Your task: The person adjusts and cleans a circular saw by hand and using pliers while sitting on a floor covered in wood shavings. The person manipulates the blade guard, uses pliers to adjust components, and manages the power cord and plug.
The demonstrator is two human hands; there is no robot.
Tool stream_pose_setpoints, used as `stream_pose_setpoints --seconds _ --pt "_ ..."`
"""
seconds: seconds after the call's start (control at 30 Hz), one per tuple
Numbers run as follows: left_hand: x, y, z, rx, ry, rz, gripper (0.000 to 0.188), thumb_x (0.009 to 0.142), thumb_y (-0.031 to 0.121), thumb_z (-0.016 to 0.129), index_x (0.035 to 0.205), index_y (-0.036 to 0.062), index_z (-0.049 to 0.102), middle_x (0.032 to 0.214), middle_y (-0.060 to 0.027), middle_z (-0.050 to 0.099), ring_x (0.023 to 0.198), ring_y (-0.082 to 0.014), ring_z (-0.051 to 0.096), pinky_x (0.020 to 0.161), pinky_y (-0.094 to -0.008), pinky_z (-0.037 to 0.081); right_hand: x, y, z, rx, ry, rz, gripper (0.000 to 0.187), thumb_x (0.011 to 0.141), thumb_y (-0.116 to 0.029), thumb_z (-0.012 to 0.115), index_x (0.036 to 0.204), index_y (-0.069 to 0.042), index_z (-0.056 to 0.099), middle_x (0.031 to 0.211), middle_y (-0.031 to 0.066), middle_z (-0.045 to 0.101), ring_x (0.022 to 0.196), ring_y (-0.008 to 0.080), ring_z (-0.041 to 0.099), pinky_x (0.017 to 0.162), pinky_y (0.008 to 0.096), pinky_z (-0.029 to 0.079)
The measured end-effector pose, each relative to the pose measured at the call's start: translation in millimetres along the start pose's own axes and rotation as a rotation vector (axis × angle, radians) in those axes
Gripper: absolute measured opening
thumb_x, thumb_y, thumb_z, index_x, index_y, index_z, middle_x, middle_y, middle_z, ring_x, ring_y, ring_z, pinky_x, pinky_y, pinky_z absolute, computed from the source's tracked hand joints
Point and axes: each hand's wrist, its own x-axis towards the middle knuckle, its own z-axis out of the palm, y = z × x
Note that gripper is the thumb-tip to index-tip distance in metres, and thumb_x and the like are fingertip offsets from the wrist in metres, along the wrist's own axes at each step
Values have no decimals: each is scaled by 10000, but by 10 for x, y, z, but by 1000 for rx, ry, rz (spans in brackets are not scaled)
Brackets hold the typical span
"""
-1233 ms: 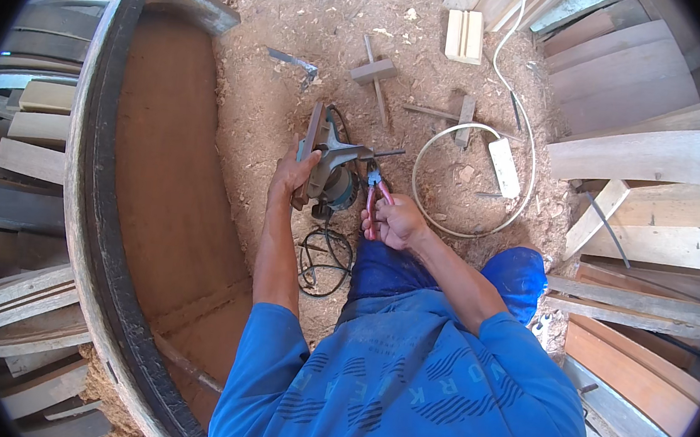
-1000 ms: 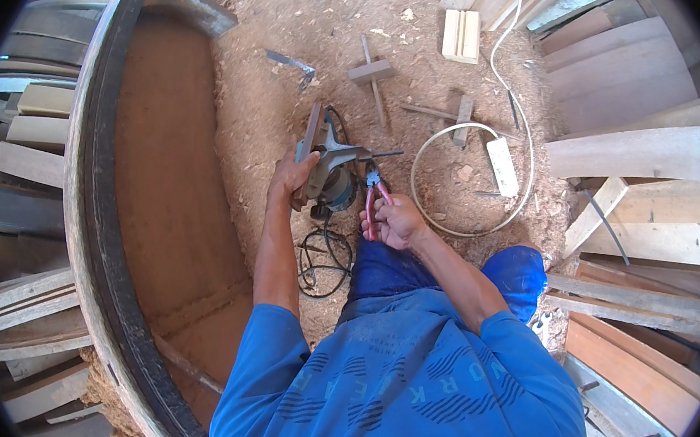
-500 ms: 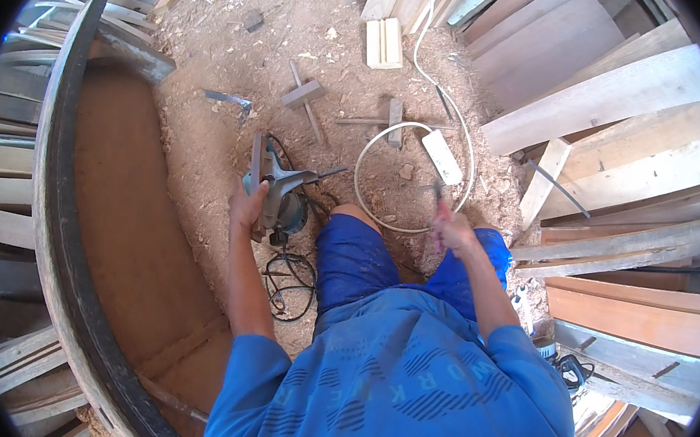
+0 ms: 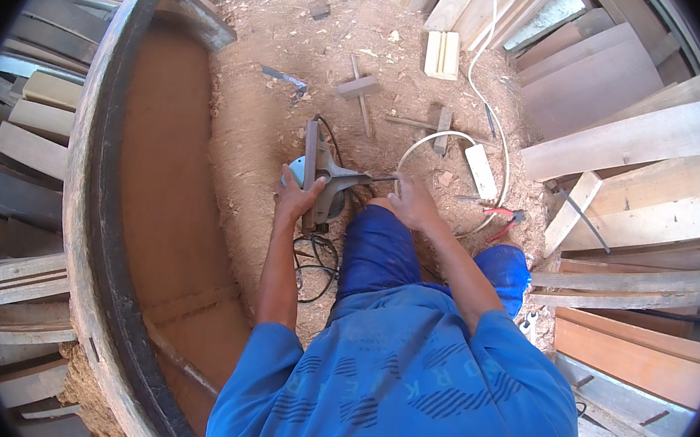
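A corded power tool with a teal body and grey metal parts stands tilted on the sawdust by my left knee; its exact kind is hard to make out. My left hand grips its left side, thumb over the flat brown strip fixed along it. A thin dark rod sticks out to the right of the tool. My right hand is closed around the rod's outer end, its fingertips partly hidden. Red-handled pliers lie beside my right knee.
A white power strip with its looping pale cable lies ahead on the right. Two wooden marking gauges and a blue-grey blade-like tool rest on the shavings. A long curved wooden hull runs along the left; stacked planks line the right.
My right hand has let go of the red pliers, now beside my right knee, and moved left onto the rod. The view has shifted, and the power tool appears turned slightly.
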Motion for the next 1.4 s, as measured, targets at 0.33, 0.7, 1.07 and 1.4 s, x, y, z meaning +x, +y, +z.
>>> stream_pose_setpoints --seconds 0.33,0.7,1.07,1.4 --pt "557 -157 40 -71 -29 52 1262 730 718 694 1627 89 66 1579 -370 238 1442 -526 307 1182 -558 276 79 64 207 249 -127 82 314 915 -232 617 1118 3 660 898 206 715 842 376 690 783 450 535" --pt "469 -154 -8 -97 -39 122 1246 737 733 687 1627 103 83 1542 -410 251 1400 -565 344 1162 -552 314 431 -259 -120 -76 -27 59 354 910 -275 635 1218 -104 667 1289 204 595 1193 394 522 1048 468 415" --pt "709 -415 -89 -35 -67 185 544 1034 445 397 1367 52 573 1259 -286 632 1223 -452 576 1061 -487 428 600 -178 281 -244 -182 104 390 862 -185 572 1240 -180 666 1280 163 615 1239 396 495 1033 513 413" --pt "797 -108 8 -426 -200 25 495 1067 366 376 1246 -25 621 1041 -231 709 989 -351 677 923 -448 499 688 83 373 273 87 160 341 952 -265 617 1222 -58 633 1110 144 677 944 266 656 858 416 528"
